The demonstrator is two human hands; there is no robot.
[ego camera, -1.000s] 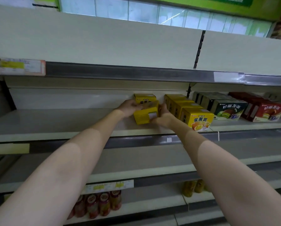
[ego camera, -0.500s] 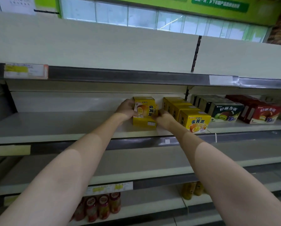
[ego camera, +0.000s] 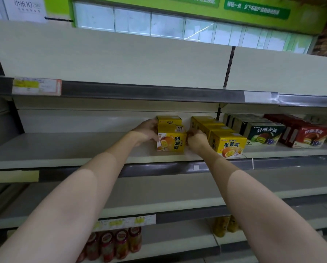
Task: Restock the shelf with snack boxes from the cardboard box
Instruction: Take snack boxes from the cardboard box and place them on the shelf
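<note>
On shelf (ego camera: 64, 147), left hand (ego camera: 146, 130) and right hand (ego camera: 196, 138) gripping yellow box (ego camera: 171, 141), fingertips hidden.

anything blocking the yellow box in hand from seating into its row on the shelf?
Nothing visible does. The yellow box already stands on the shelf, in front of another yellow box, with left hand and right hand at its sides; a gap separates it from the neighbouring yellow row.

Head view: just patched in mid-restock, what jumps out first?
Both hands meet on a yellow snack box standing on the middle shelf: the left hand holds its left side, the right hand its right edge. Another yellow box stands right behind it, and a row of yellow boxes runs just to the right, then green boxes and red boxes.
</note>
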